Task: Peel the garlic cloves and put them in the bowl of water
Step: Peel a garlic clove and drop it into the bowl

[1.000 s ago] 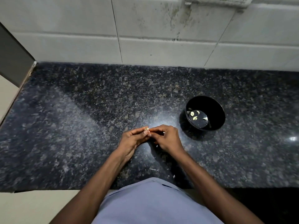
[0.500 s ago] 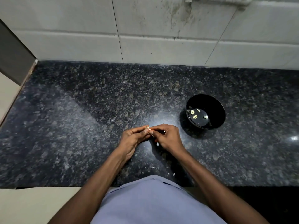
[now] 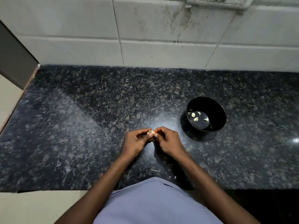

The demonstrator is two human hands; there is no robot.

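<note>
Since the earlier frame our two hands have barely shifted; they stay together near the middle of the dark speckled surface [image 3: 80, 126], and the view has tipped up a little, bringing a wall socket [image 3: 216, 2] into sight at 12 o'clock. Our left hand [image 3: 137, 142] pinches the garlic clove [image 3: 150, 132] between thumb and fingers, and our right hand [image 3: 168, 141] pinches the same clove from the other side, fingertips meeting over it. At 2 o'clock from the hands, near but apart, stands the black bowl [image 3: 216, 110] of water, with several peeled cloves [image 3: 195, 116] floating in it. A few pale skin scraps [image 3: 172, 177] lie at 6 o'clock, close to the front edge by our blue shirt [image 3: 153, 204]. Bare surface stretches wide toward 9 o'clock up to the left edge, and back toward 12 o'clock to the tiled wall [image 3: 80, 38]. More bare surface lies at 3 o'clock beyond the bowl.
</note>
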